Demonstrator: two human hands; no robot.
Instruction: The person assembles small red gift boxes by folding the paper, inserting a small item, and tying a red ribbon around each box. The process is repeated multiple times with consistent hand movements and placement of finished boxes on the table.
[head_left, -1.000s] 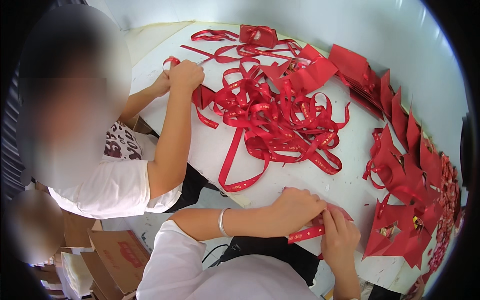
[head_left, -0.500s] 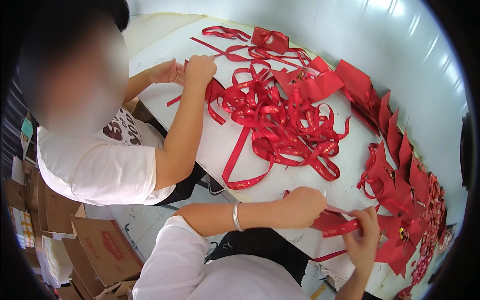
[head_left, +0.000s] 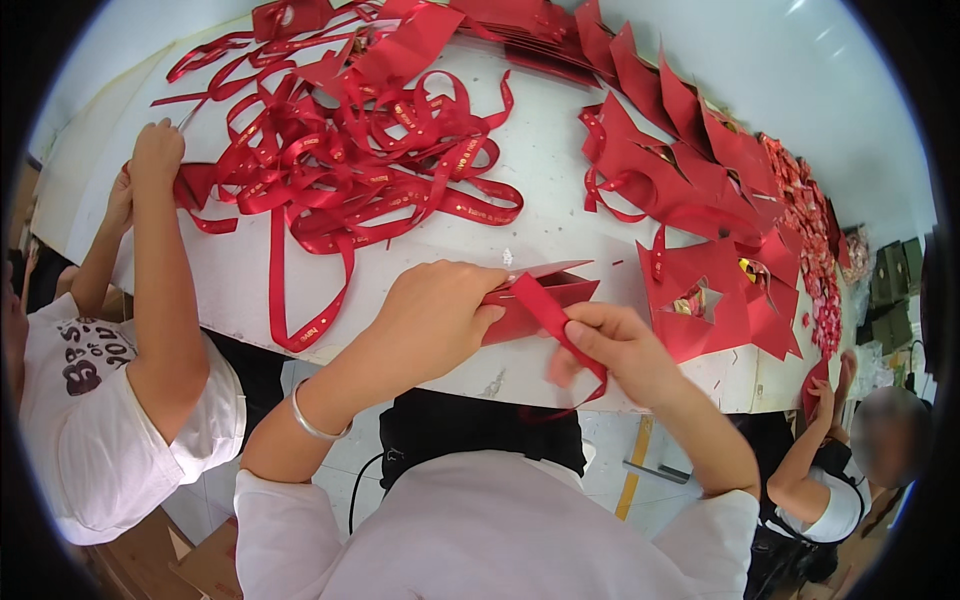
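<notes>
Nearest, the person's right hand (head_left: 620, 345) pinches a narrow, flat red satin-looking ribbon (head_left: 543, 306) between thumb and fingers, the tips closed on it; a loose tail curls below the hand. The ribbon's upper end lies against a folded red card packet (head_left: 515, 322), which stands slightly gaping just above the near edge of a white tabletop (head_left: 550, 235). The left hand (head_left: 440, 310), a plain silver bangle (head_left: 313, 412) on its wrist, is closed around the packet's left end, thumb in front. The packet looks light and fairly stiff, though likely to crease if squeezed, so a hold along its folded end should suit it; the ribbon seems soft and slippery, best pinched flat, close to the card. Beyond, to the right, sit red card boxes with star-shaped openings (head_left: 725, 300); to the left, a tangled heap of printed red ribbon (head_left: 335, 165) sprawls, with a co-worker's hand (head_left: 156, 150) at its far left. Farther off are a strewn band of small shiny red pieces (head_left: 805, 220) and, along the back, a row of overlapping red card sheets (head_left: 540, 40).
</notes>
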